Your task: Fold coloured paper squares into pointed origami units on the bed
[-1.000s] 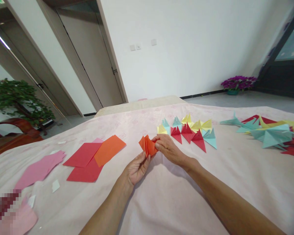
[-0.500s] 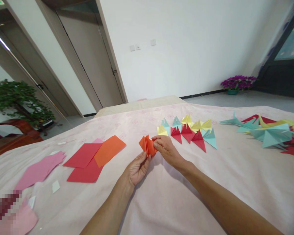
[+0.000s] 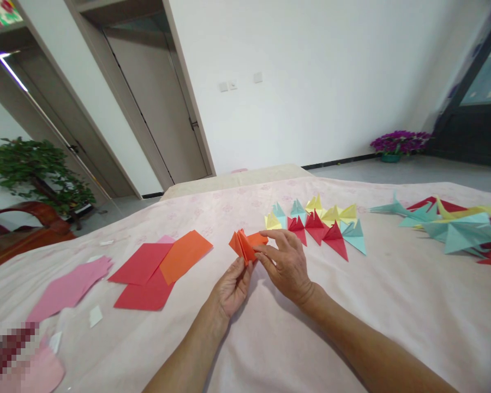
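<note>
An orange folded-paper crane is held above the cloth, its flaps spread to both sides of a narrow middle. My left hand pinches it from below between thumb and fingers. On the right side of the paper, my right hand has thumb and index finger closed at its edge, the other fingers raised. Just beyond stand several small paper cranes: red ones such as this red crane, a pale blue crane and a yellow crane.
Orange paper and red sheets lie to the left, with pink paper farther over. More folded cranes are heaped at the right. A pink-white tablecloth covers the table. A wooden chair stands at the left edge.
The right hand has lifted and opened its outer fingers, showing more of the orange right flap. The orange paper is tilted slightly differently in the left hand. The view has shifted slightly.
</note>
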### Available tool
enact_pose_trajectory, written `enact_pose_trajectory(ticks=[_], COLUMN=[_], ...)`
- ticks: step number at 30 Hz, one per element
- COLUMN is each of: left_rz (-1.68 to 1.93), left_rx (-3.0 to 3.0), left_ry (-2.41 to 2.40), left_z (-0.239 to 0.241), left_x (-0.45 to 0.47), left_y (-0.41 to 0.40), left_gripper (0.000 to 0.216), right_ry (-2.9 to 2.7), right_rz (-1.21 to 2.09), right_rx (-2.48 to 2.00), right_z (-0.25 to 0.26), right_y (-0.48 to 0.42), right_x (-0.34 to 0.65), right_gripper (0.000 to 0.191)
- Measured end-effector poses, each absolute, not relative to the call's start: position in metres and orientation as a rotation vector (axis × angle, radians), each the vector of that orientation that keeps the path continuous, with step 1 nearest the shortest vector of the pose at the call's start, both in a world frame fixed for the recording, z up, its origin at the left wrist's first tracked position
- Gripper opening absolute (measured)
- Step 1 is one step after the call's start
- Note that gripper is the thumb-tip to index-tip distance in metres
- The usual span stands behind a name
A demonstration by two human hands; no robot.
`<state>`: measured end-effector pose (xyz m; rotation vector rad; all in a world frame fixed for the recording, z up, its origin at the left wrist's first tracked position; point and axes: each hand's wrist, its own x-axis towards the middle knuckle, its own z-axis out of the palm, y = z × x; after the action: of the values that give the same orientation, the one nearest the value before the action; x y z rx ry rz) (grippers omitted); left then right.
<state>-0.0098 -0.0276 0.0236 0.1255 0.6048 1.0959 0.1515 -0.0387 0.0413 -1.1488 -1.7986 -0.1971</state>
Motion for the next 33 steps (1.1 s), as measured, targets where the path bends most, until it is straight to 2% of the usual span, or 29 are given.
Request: enact_pose_trajectory(ticks=[5, 17, 27, 33], left_rz=[1.148, 1.192, 1.227, 1.239], left_rx=[0.164, 0.249, 0.248, 0.278], left_ry=[0.558, 0.554, 0.515, 0.499], left_z=[0.016, 0.017, 0.012, 0.004], left_x=[-0.009, -0.004, -0.001, 0.0], left_y=[-0.027, -0.031, -0.033, -0.032], left_gripper=[0.031, 0.029, 0.024, 0.01], right_ry=[-1.824, -1.739, -1.655, -1.667], right_rz=[-0.219, -0.113, 0.081, 0.123], right_rx=[-1.148, -1.12, -1.149, -1.219], right_z=[0.039, 0.035, 0.034, 0.034], right_y=[-0.044, -0.044, -0.046, -0.047], right_x=[0.147, 0.14, 0.132, 0.131], right_gripper=[0.02, 0.007, 0.008, 0.008])
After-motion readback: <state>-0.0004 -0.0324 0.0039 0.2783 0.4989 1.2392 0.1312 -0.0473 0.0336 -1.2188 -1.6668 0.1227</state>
